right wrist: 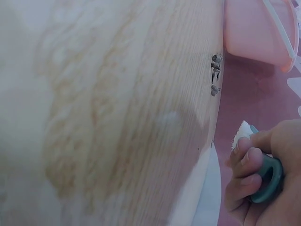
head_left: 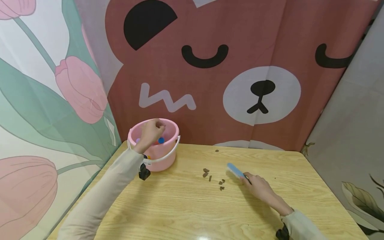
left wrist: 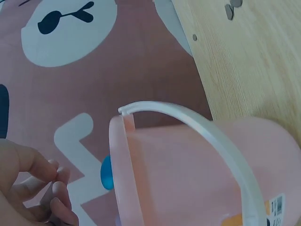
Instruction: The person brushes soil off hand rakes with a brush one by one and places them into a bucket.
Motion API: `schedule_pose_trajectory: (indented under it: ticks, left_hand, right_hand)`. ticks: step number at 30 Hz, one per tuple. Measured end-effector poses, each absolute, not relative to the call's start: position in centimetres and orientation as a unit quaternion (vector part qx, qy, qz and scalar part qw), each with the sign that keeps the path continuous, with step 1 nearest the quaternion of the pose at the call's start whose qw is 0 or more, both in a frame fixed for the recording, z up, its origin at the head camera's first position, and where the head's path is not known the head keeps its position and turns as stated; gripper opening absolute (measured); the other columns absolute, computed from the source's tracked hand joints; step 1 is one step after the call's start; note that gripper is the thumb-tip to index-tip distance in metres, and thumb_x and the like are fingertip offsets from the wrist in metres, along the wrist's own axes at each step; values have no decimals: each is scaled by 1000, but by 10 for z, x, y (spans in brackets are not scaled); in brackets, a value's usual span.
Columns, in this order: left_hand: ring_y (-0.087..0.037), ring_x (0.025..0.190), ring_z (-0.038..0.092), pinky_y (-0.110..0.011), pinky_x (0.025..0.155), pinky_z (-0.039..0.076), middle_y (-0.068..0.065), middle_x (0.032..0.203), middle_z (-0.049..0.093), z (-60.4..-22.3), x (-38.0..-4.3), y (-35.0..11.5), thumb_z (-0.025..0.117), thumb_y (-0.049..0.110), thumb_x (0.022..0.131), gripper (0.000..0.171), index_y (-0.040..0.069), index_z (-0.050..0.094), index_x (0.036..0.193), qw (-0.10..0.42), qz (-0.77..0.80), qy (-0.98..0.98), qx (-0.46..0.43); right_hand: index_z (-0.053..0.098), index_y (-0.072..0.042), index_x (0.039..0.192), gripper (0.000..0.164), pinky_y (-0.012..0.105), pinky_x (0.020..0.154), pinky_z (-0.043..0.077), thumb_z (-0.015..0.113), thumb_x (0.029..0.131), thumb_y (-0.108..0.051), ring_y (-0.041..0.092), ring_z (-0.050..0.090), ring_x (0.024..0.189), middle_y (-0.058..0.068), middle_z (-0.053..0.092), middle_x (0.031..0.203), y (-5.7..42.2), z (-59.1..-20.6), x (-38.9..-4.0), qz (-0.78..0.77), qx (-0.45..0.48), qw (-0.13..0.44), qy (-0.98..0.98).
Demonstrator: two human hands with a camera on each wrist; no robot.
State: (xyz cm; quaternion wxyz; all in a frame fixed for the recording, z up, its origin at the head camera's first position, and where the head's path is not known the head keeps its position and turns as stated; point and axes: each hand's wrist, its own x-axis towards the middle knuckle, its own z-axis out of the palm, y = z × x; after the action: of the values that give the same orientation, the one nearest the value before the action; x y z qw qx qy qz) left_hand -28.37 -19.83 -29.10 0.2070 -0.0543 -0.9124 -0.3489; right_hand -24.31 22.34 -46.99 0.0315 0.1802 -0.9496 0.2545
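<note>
My left hand (head_left: 152,130) is over the mouth of a pink bucket (head_left: 162,163) with a white handle. Its fingers are curled with the tips close together, and no object shows between them in the left wrist view. Inside the bucket lie a blue ball (head_left: 161,140) and a purple one, partly hidden. My right hand (head_left: 261,188) grips a small brush (head_left: 235,170) with a blue back and white bristles, held above the table. Left of the brush lie several brown flat bits (head_left: 205,172) in loose groups.
The wooden table (head_left: 180,210) ends at a hanging cloth (head_left: 210,110) with a bear print. One brown bit (head_left: 217,151) lies near the back edge. Printed cloths also hang at the left and right sides.
</note>
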Motion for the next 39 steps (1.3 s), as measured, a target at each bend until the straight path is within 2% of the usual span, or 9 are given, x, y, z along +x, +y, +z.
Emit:
schedule_pose_trajectory:
  ticks: [8, 15, 20, 25, 30, 35, 39]
  left_hand:
    - [-20, 77, 61, -29, 68, 46, -12, 93, 70, -294, -277, -189, 57, 7, 89, 24, -2, 71, 106, 189, -378, -903, -78]
    - [-16, 65, 53, -31, 64, 41, -6, 77, 65, -300, -273, -180, 57, 3, 85, 17, 1, 72, 94, 207, -361, -903, -108]
    - [-20, 68, 55, -36, 66, 44, -6, 76, 65, -303, -271, -173, 59, 5, 86, 14, 2, 72, 89, 219, -351, -904, -110]
    - [-22, 76, 61, -36, 69, 47, -8, 84, 69, -306, -269, -168, 60, 4, 85, 18, 0, 74, 95, 212, -359, -902, -117]
    - [-21, 71, 61, -32, 62, 47, -12, 89, 72, -310, -267, -164, 61, 3, 88, 17, 0, 73, 98, 198, -372, -899, -121]
    - [-22, 79, 65, -37, 70, 50, -8, 87, 72, -314, -266, -159, 62, 6, 88, 15, 3, 75, 95, 203, -360, -903, -114]
    - [-23, 78, 66, -40, 70, 50, -7, 85, 72, -317, -267, -157, 60, 5, 87, 16, 3, 75, 93, 204, -361, -903, -116]
  right_hand:
    - [59, 6, 124, 37, 25, 40, 31, 51, 104, -24, 9, 38, 42, -4, 61, 71, 225, -470, -242, 255, 178, 33, -950]
    - [59, 6, 123, 36, 24, 39, 28, 50, 105, -24, 9, 34, 41, -4, 54, 63, 225, -470, -242, 256, 172, 34, -951]
    - [58, 6, 123, 37, 24, 39, 28, 50, 105, -24, 9, 33, 42, -5, 51, 61, 226, -470, -242, 257, 168, 34, -951]
    - [58, 7, 122, 36, 23, 39, 27, 49, 105, -24, 9, 33, 42, -5, 50, 61, 227, -469, -242, 255, 169, 38, -951]
    - [59, 5, 120, 34, 23, 39, 26, 49, 105, -24, 9, 31, 42, -4, 47, 59, 227, -471, -242, 254, 165, 38, -952]
    - [60, 5, 119, 34, 23, 40, 25, 49, 105, -24, 9, 31, 42, -2, 45, 59, 227, -473, -241, 251, 159, 38, -954]
    - [60, 5, 118, 32, 22, 40, 24, 47, 105, -21, 9, 31, 43, -2, 44, 58, 227, -473, -241, 251, 157, 39, -954]
